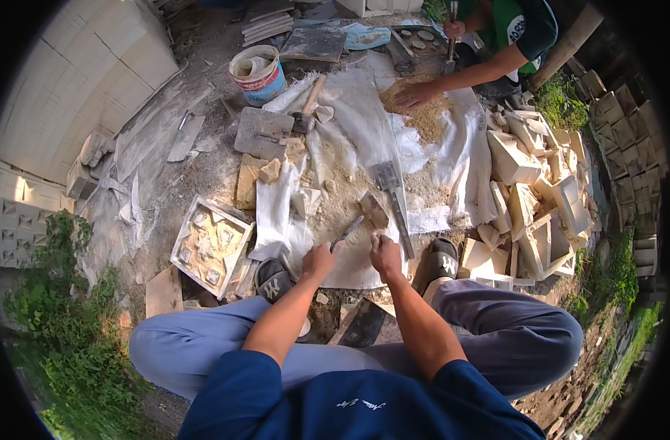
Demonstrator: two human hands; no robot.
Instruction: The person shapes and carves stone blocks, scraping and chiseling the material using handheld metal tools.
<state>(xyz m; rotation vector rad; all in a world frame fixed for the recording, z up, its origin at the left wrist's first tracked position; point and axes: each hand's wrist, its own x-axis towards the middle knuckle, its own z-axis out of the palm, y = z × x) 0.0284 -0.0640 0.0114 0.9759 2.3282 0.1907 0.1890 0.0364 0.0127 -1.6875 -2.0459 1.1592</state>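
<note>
My left hand [319,261] is closed around a narrow knife-like tool [347,231], its dull blade slanting up to the right over the white sacking. My right hand [385,258] makes a fist close beside it; what it grips is hidden. Just beyond that fist is a flat brownish-grey piece [374,210]; I cannot tell whether the hand holds it. To the right lies a long grey metal tool [399,213] with a broad head. Dusty white sacking [353,268] with pale crumbs and chunks spreads beneath both hands.
Broken pale hollow blocks [529,194] pile up at right. A square box of rubble [211,246] sits at left. Beyond are a hammer [305,117], a flat trowel [261,132] and a bucket [258,77]. Far right, another person's hand [415,95] touches yellowish powder [430,121].
</note>
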